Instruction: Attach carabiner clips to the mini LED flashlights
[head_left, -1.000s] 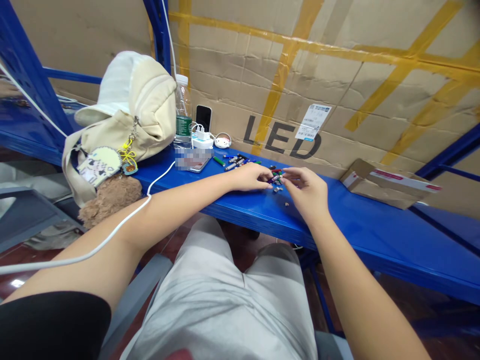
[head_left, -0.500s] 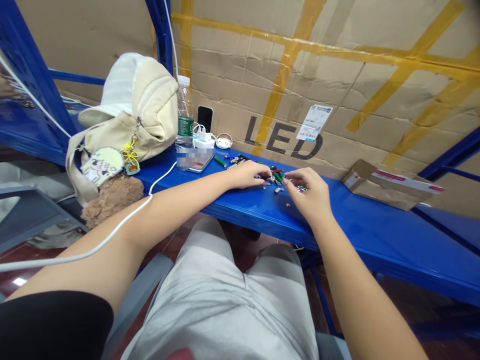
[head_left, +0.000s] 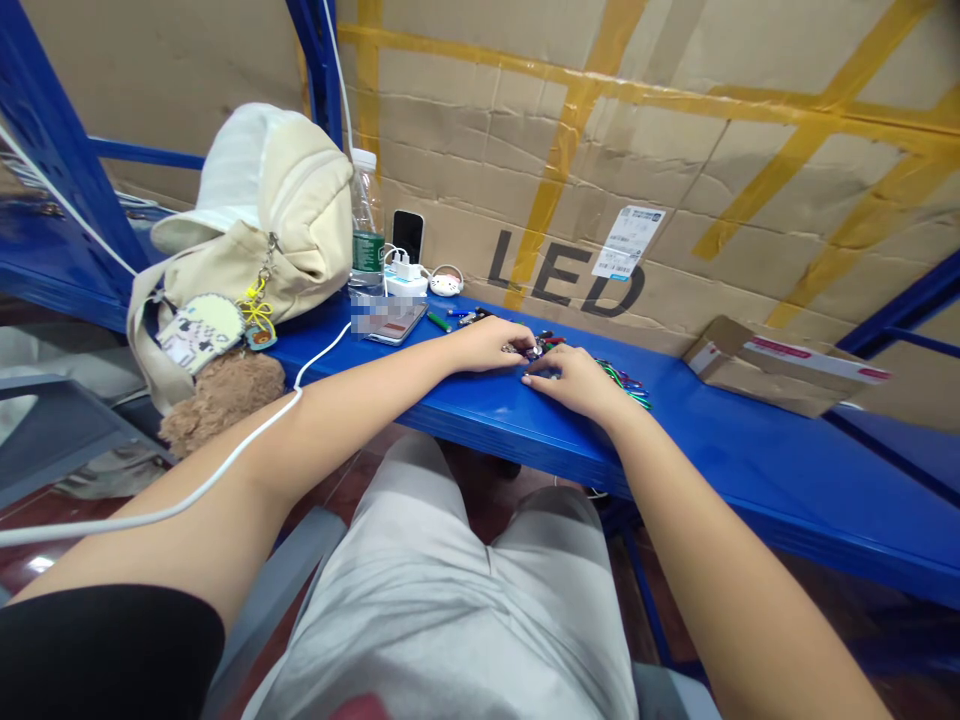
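My left hand rests on the blue table with its fingers curled over small silvery pieces at its fingertips; what exactly it grips is too small to make out. Close on its right, my right hand bends down to the tabletop, thumb and fingers drawn together near a tiny silvery bit. Just behind both hands lies a pile of small dark, red and silvery parts, partly covered by them. Past my right hand is a heap of thin, shiny green, red and purple pieces. A green tube lies left of the pile.
A phone, a white plug adapter and a water bottle stand left, beside a cream backpack. A white cable crosses my left arm. An open cardboard box sits right; a large taped carton forms the back.
My right hand has moved left and down toward my left hand, uncovering the heap of coloured pieces behind it. My left hand has shifted only slightly.
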